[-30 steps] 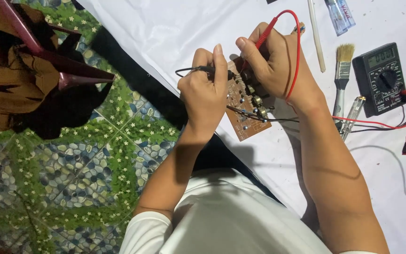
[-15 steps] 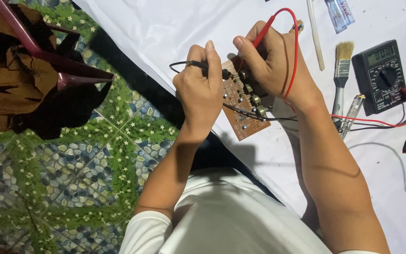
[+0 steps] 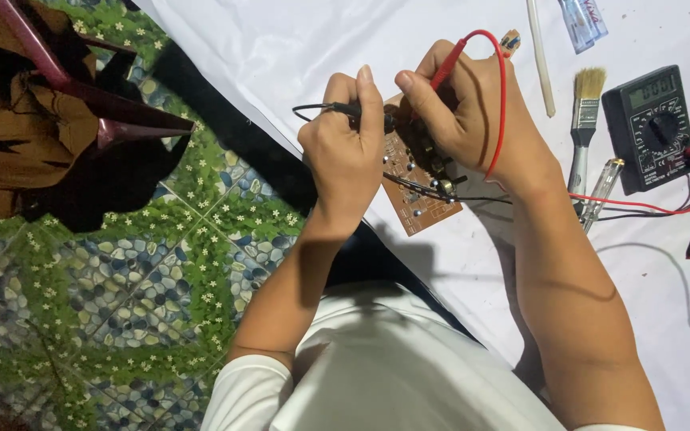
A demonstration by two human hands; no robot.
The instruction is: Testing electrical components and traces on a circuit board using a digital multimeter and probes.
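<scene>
White bench [image 3: 297, 48]: left hand [image 3: 345, 156] fingers pinch black probe [image 3: 345, 108], right hand [image 3: 461, 112] fingers grip red probe [image 3: 447, 64] on circuit board [image 3: 421, 203]; light, fragile, hold edges.

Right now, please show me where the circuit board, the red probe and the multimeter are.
circuit board [image 3: 417, 203], head view, bare lower end.
red probe [image 3: 449, 62], head view, handle above the fingers.
multimeter [image 3: 655, 128], head view, dial.

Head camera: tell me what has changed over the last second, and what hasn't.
Little has moved. The left hand, holding the black probe, shifted slightly left along the brown circuit board. The right hand keeps the red probe pressed on the board's upper part. Nothing was picked up or let go. The multimeter, paintbrush and white cloth stayed put.
</scene>
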